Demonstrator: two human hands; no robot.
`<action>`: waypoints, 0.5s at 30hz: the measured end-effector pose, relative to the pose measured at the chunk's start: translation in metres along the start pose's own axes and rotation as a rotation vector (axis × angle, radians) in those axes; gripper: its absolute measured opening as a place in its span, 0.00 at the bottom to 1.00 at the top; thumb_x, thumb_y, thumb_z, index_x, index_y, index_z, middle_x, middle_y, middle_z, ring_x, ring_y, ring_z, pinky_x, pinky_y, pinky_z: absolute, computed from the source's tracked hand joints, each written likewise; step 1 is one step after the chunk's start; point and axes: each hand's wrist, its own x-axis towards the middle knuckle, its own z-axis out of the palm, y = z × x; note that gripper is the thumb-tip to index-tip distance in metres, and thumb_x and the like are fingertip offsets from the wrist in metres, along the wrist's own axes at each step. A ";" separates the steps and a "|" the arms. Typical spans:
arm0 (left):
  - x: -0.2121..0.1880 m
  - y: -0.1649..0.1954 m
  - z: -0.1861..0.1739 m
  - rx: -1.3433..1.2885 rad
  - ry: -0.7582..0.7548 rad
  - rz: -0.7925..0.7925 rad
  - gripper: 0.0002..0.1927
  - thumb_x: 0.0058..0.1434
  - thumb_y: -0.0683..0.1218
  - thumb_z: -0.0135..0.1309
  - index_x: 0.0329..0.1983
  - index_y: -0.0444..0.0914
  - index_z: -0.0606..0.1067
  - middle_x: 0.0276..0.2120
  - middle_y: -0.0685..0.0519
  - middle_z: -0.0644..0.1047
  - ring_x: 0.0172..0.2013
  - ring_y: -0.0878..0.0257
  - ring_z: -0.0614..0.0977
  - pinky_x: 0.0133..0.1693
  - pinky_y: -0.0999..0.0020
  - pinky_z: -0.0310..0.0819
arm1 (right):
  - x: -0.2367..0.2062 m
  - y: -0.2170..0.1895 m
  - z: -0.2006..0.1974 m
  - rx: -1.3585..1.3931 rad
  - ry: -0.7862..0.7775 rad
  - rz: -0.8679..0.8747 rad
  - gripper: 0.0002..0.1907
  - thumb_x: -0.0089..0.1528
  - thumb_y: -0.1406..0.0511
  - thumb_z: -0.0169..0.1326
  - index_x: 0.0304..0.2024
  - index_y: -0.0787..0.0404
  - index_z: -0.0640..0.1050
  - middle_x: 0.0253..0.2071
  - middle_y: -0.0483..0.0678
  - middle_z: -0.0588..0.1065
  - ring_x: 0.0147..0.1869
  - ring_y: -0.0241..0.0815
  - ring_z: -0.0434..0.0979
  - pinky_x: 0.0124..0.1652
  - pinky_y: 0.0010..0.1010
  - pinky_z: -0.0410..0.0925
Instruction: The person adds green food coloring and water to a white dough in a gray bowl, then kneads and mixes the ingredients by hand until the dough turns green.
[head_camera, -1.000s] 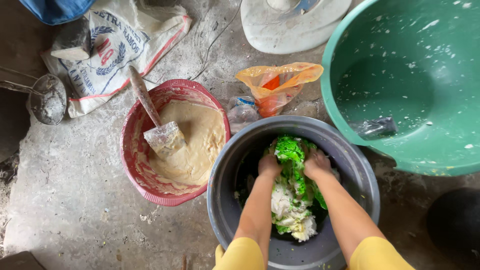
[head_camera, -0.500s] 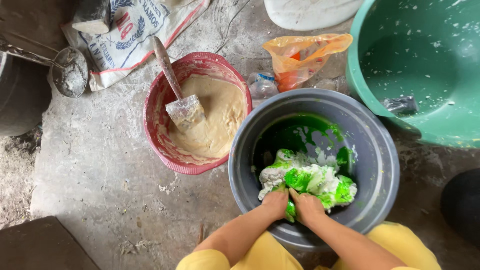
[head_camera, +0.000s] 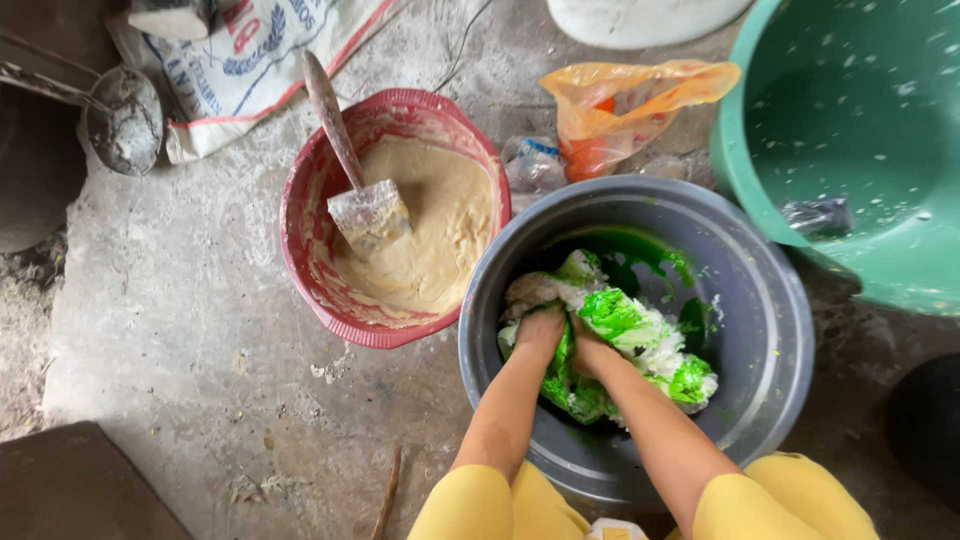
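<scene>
A grey basin (head_camera: 770, 300) holds a lump of white dough streaked with bright green colouring (head_camera: 640, 335). My left hand (head_camera: 540, 330) and my right hand (head_camera: 592, 352) press down side by side into the near left part of the dough, fingers curled into it. Both forearms reach in from the bottom edge, with yellow sleeves at the elbows. Green liquid stains the basin's far inner wall.
A red basin (head_camera: 305, 260) of beige batter sits to the left with a wooden spatula (head_camera: 350, 170) standing in it. A large green tub (head_camera: 740, 170) is at the right, an orange plastic bag (head_camera: 620, 110) behind the grey basin, and a printed sack (head_camera: 250, 70) and metal scoop (head_camera: 125, 125) at top left on the concrete floor.
My hands have moved from the far side of the dough to its near left side, folding and pressing it. The view has shifted, so the basins sit differently in the frame.
</scene>
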 end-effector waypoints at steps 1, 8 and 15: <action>-0.002 0.000 -0.008 -0.072 -0.011 -0.040 0.15 0.71 0.47 0.44 0.57 0.41 0.75 0.55 0.43 0.78 0.55 0.47 0.79 0.53 0.42 0.72 | -0.016 0.004 -0.005 0.009 -0.043 -0.032 0.61 0.49 0.63 0.68 0.77 0.43 0.45 0.72 0.63 0.57 0.76 0.60 0.58 0.69 0.45 0.58; -0.030 -0.019 -0.038 -0.175 0.513 -0.001 0.49 0.52 0.52 0.68 0.75 0.46 0.57 0.71 0.43 0.62 0.71 0.40 0.62 0.66 0.49 0.59 | -0.083 0.020 0.008 -0.157 0.439 0.214 0.70 0.39 0.41 0.73 0.75 0.28 0.43 0.79 0.53 0.32 0.82 0.65 0.32 0.67 0.70 0.45; 0.031 -0.003 -0.052 -0.121 0.237 -0.101 0.53 0.51 0.53 0.66 0.78 0.57 0.52 0.70 0.46 0.60 0.68 0.43 0.63 0.64 0.48 0.61 | 0.036 0.020 -0.050 -0.069 0.300 0.438 0.66 0.45 0.37 0.64 0.76 0.25 0.39 0.82 0.37 0.31 0.81 0.66 0.35 0.68 0.70 0.45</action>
